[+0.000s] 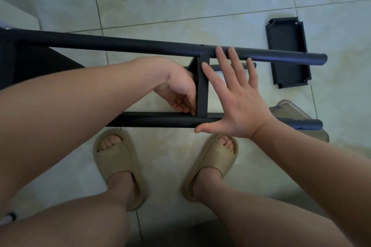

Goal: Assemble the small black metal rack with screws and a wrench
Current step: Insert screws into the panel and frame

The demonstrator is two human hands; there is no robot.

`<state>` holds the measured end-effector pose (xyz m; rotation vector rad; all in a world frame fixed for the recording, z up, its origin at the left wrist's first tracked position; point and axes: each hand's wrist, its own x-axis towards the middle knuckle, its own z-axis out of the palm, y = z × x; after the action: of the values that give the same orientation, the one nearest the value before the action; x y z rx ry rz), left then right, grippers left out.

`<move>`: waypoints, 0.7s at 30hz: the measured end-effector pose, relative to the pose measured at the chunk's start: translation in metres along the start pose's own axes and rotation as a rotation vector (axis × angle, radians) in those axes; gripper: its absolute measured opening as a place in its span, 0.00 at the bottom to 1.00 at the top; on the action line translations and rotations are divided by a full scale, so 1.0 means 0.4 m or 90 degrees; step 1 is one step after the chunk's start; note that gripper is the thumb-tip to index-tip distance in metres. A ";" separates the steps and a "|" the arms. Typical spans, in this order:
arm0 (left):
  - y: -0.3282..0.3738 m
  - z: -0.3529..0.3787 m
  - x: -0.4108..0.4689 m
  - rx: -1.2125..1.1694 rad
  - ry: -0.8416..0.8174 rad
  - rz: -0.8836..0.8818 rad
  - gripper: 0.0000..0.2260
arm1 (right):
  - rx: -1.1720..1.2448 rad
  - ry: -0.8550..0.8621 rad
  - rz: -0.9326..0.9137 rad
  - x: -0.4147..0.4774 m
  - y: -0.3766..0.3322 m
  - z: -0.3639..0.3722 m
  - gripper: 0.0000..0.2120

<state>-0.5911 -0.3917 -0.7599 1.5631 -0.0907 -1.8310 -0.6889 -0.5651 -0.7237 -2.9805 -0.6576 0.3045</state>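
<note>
Head view: left hand (178, 90) pinches rack crosspiece (202, 86) (low end); right hand (236, 102) splayed flat beside it.

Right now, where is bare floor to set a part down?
Bare tile lies beyond the far black metal tube, left of the loose black metal tray. Crowded between the tubes, around the left hand and right hand.

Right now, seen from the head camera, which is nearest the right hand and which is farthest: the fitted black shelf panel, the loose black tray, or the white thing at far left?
1. Fitted shelf panel: just left of the right hand, at its forefinger.
2. Loose black tray: on the floor, further out on the right.
3. White object: at the far left edge, plainly farthest.
</note>
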 end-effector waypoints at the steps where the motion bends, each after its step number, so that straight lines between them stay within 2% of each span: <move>1: -0.002 0.000 -0.001 -0.003 -0.001 0.006 0.07 | -0.002 0.001 0.000 0.000 0.000 0.001 0.61; 17: -0.052 0.013 -0.006 -0.094 -0.001 0.118 0.09 | -0.004 0.022 -0.004 0.002 -0.002 0.006 0.60; 21: -0.045 -0.005 -0.020 0.018 -0.007 0.073 0.08 | -0.001 0.020 -0.004 0.004 -0.001 0.006 0.60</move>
<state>-0.5977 -0.3731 -0.7625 1.5347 -0.2091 -1.7563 -0.6880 -0.5640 -0.7261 -2.9778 -0.6641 0.2572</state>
